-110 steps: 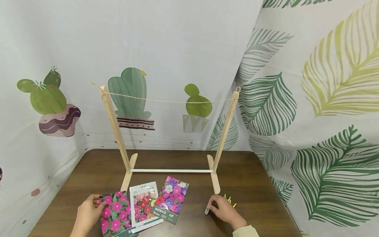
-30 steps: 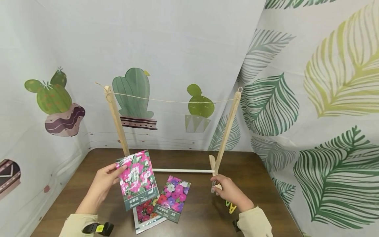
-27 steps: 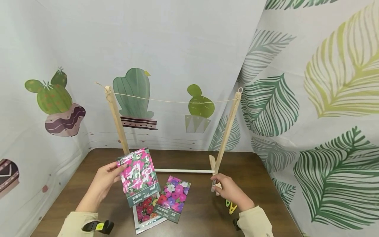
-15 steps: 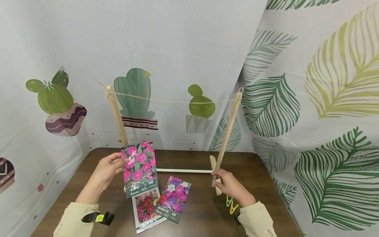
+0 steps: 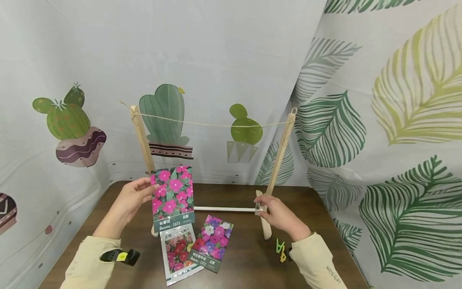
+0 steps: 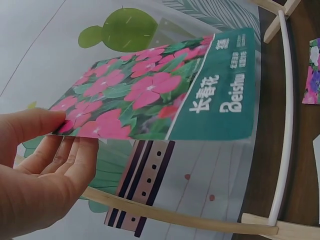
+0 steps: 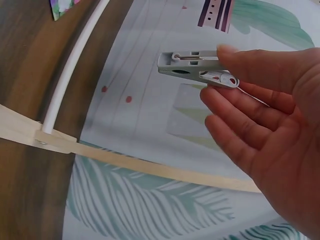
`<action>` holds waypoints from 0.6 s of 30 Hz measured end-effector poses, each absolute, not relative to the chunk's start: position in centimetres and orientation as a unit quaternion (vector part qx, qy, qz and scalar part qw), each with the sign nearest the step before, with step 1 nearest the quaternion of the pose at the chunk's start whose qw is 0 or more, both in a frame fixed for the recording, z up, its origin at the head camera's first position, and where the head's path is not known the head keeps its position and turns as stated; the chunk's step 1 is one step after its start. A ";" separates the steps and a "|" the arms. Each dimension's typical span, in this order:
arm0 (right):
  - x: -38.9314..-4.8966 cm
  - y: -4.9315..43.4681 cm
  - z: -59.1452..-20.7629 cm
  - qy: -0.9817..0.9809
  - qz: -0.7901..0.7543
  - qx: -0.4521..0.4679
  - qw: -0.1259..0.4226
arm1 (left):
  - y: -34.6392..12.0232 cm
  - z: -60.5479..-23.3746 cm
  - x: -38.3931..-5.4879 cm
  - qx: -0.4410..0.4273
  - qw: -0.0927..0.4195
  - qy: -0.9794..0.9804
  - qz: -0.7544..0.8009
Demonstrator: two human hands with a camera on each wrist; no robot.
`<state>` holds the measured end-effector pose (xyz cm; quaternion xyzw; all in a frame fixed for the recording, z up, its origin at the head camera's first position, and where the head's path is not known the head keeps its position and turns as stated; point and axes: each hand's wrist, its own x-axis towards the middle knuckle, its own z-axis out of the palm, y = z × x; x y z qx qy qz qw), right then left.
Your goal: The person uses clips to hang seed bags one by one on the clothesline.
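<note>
In the head view my left hand [image 5: 130, 200] pinches a seed packet [image 5: 173, 194] with pink flowers by its upper left edge. The left wrist view shows the thumb on the front of the packet [image 6: 150, 90] and the fingers behind it. The packet is raised above the table, before the left post. Over on the right, my right hand [image 5: 279, 214] pinches a grey clothespin [image 7: 192, 65] between thumb and fingers, near the base of the right post. The clothespin's tip points away from the palm in the right wrist view.
A wooden stand with a left post [image 5: 142, 136], a right post [image 5: 279, 156] and a white crossbar [image 5: 223, 208] carries a thin string [image 5: 209, 124] between its tops. A white-bordered packet [image 5: 173, 255] and a purple-flowered packet [image 5: 213, 239] overlap on the table. A green clothespin [image 5: 279, 245] and yellow clothespin [image 5: 283, 254] lie at right.
The pink-flowered packet, first low at the table's left, has been lifted up and turned upright by my left hand. My right hand has risen toward the right post with the grey clothespin.
</note>
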<state>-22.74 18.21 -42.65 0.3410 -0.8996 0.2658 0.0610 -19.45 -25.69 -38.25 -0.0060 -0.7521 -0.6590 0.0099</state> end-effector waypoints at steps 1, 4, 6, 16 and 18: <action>-22.8 18.1 -42.5 -0.899 0.259 0.346 0.067 | -25.7 -38.1 -19.5 -0.009 0.011 -0.750 -0.661; -23.0 17.9 -41.8 -0.899 0.243 0.356 0.081 | -25.7 -37.8 -19.7 -0.014 0.014 -0.744 -0.668; -23.1 17.8 -41.4 -0.900 0.236 0.357 0.084 | -25.7 -37.5 -19.9 -0.015 0.014 -0.743 -0.669; -24.2 16.7 -37.9 -0.895 0.211 0.378 0.109 | -25.6 -35.7 -20.7 -0.018 0.018 -0.769 -0.639; -24.3 16.5 -37.2 -0.893 0.205 0.386 0.111 | -25.5 -35.4 -20.9 -0.020 0.019 -0.772 -0.635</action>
